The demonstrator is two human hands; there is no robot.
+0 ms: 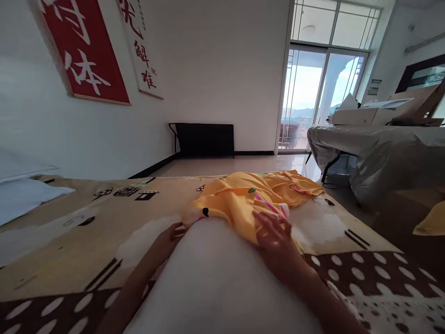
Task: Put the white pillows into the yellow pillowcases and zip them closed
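A white pillow (219, 273) lies lengthwise in front of me on the bed, its far end inside a yellow pillowcase (239, 204). The case has pink stripes, a green leaf and a black mark; its far part lies crumpled on the sheet. My left hand (174, 233) is at the pillow's left side, its curled fingers gripping the edge of the pillowcase opening. On the right side, my right hand (274, 234) is closed on the yellow fabric near the pink stripes. Some fingertips of both hands are hidden by cloth and pillow.
The bed carries a beige and brown patterned sheet (69, 246). A white cloth (31, 197) lies at far left, and yellow fabric (431, 220) shows at the right edge. Beyond stand a covered table (378, 144) with boxes, and a black folded panel (205, 140) by the wall.
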